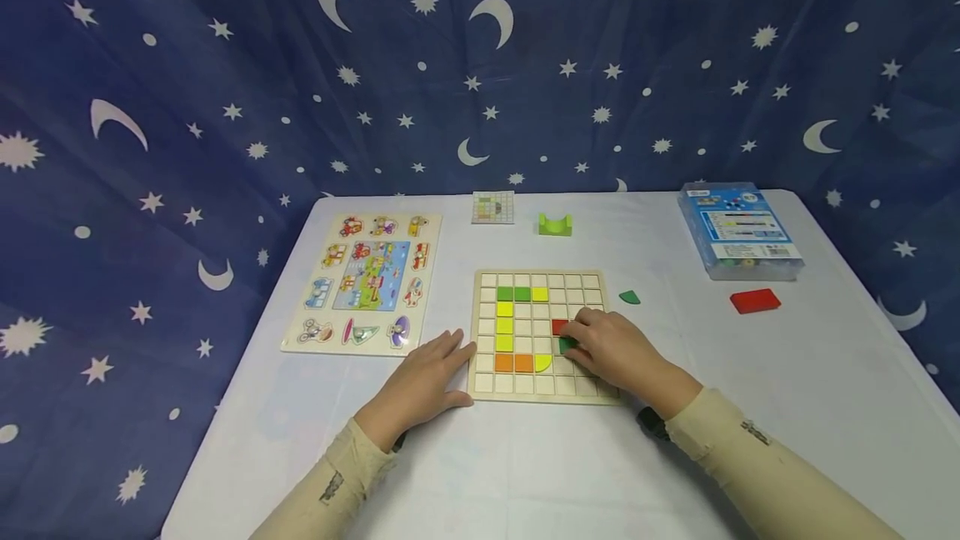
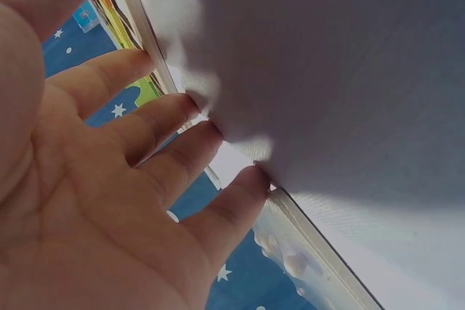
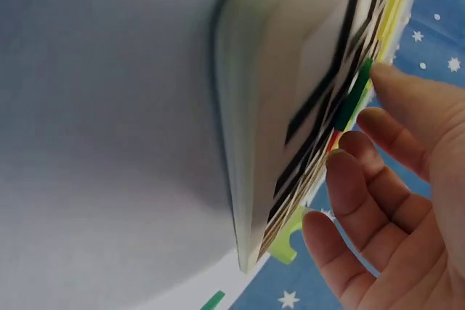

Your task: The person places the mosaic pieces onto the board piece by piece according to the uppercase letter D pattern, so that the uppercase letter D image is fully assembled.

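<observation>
A wooden grid board (image 1: 474, 315) lies on the white table with coloured pieces in its cells. Among them are a yellow quarter-circle (image 1: 542, 363), an orange square (image 1: 504, 363) and a red piece (image 1: 559, 327). My right hand (image 1: 615, 348) is over the board's right side, its thumb and fingertips on a dark green piece (image 1: 567, 345); the hand partly hides that piece's shape. In the right wrist view, the thumb meets one end of the green piece (image 3: 354, 96). Spread fingers of my left hand (image 1: 423, 377) touch the board's left edge.
Right of the board are a loose green quarter-circle (image 1: 629, 297), a red block (image 1: 755, 301) and a clear plastic box (image 1: 742, 232). Behind it are a pattern card (image 1: 492, 207) and a light green arch block (image 1: 555, 226). A picture puzzle (image 1: 300, 340) lies left.
</observation>
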Motion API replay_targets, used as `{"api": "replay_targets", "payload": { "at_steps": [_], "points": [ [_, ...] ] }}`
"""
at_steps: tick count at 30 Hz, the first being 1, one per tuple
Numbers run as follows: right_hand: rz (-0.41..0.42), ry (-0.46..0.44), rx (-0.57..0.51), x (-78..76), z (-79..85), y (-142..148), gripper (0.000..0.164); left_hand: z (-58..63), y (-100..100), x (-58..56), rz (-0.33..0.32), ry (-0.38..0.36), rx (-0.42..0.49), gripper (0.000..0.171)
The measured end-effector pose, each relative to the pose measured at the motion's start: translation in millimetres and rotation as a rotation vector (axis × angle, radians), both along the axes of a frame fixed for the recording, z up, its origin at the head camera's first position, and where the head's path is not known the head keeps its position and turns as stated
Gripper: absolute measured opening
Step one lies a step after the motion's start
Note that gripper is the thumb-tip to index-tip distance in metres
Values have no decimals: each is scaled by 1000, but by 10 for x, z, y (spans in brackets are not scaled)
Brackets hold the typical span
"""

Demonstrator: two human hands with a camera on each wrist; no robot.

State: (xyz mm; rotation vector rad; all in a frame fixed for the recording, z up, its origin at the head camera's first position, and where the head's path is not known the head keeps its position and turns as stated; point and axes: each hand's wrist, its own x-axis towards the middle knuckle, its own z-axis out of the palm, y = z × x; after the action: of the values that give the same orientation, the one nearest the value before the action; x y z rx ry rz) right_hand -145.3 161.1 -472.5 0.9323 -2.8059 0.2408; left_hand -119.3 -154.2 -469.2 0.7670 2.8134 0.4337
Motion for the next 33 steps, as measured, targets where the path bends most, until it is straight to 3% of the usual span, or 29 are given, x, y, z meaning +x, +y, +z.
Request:
{"api": "replay_targets", "payload": {
  "at_steps": [13, 23, 26, 31, 33],
  "points": [
    [46, 60, -27, -35, -13, -20, 19, 10, 3, 3, 4, -2, 12, 78],
    [15, 52, -28, -84, 7, -1, 17, -8, -15, -2, 7, -1, 10, 78],
    [-96, 35, -29, -153, 50, 114, 19, -25, -12, -8, 7, -5, 6, 78],
    [-418, -60, 26, -314, 123, 362, 31, -44, -9, -8, 2, -2, 5, 78],
    [-503, -123, 41, -365, 135, 435, 36, -43, -9, -6, 1, -1, 5, 78]
  ]
}}
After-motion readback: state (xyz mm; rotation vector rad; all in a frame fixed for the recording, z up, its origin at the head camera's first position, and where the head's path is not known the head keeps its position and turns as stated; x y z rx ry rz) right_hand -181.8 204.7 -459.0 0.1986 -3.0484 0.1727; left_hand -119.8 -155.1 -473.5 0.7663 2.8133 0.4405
